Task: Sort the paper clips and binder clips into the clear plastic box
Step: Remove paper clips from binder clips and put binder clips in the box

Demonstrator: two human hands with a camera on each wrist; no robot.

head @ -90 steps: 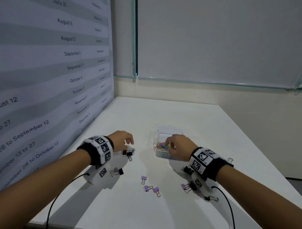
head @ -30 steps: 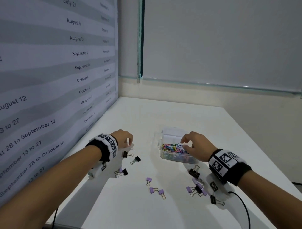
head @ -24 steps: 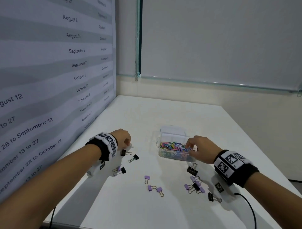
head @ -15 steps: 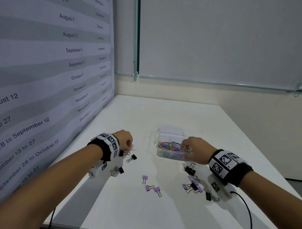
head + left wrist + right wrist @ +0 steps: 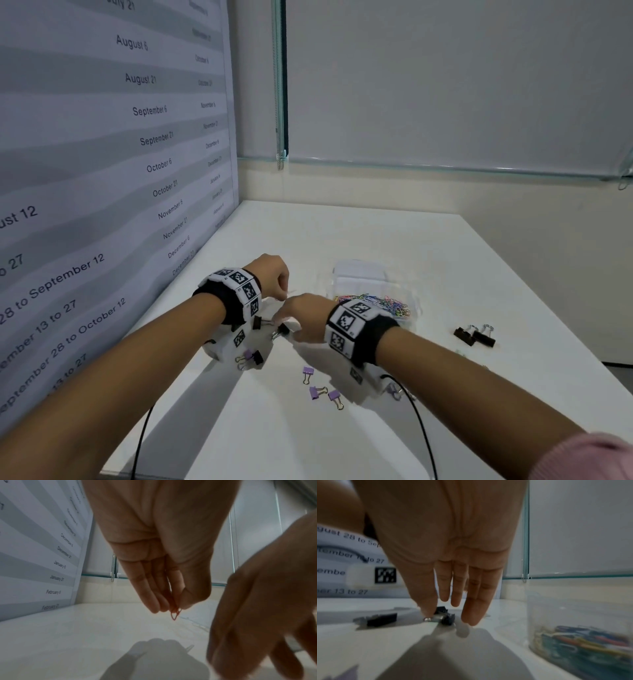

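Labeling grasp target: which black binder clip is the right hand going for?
The black binder clip under the right hand, its thumb touching the clip; the black pair sits far right.

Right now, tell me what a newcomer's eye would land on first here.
Probably the heap of coloured paper clips in the clear plastic box mid-table. Next, the two hands beside it: the left hand pinches a red paper clip above the table, while the right hand reaches down onto a black binder clip.

right hand (image 5: 303, 320): we moved it from the clear plastic box (image 5: 359, 279) leftward to a black binder clip (image 5: 283, 330).
left hand (image 5: 272, 275): lifted, pinching a red paper clip (image 5: 174, 614).
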